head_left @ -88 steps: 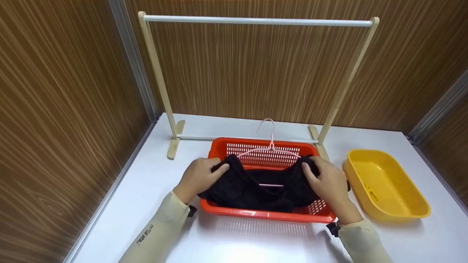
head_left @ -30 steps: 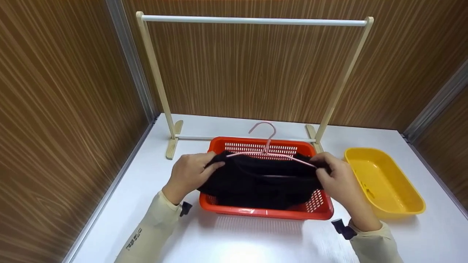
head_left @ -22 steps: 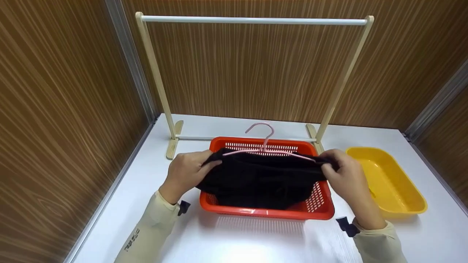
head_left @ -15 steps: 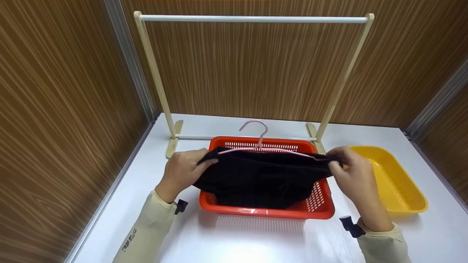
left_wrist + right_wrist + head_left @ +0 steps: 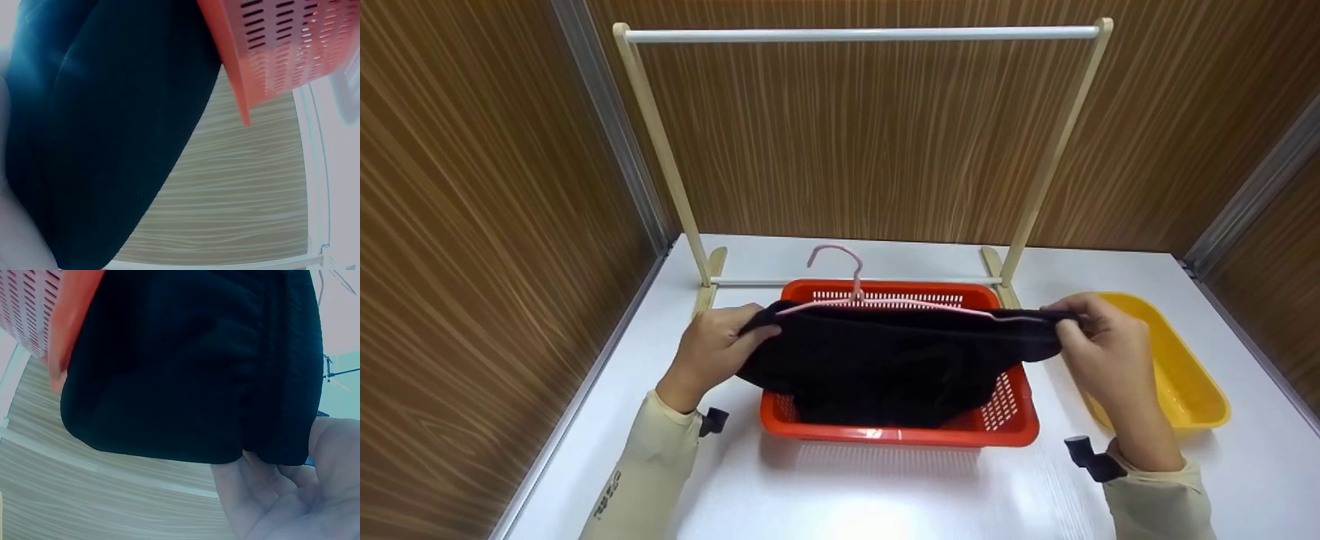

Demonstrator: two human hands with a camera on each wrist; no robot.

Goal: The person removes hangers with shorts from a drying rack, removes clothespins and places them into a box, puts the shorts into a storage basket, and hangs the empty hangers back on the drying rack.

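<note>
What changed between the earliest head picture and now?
The left hand moved left and the right hand right, spreading the black garment wider, its upper edge now nearly straight. The pink hanger shifted left. Both hands grip the garment in both pictures. The rack, red basket and yellow tray stayed put.

A person's left hand (image 5: 716,345) pinches, thumb against fingers, just beside the far left corner of the red basket (image 5: 900,435); the right hand (image 5: 1114,349) pinches likewise off the basket's right side, farther out from it. Both forearms, in beige sleeves (image 5: 649,457), slant inward toward the basket from its near side, with bare wrists (image 5: 682,390) showing between cuffs and hands.
</note>
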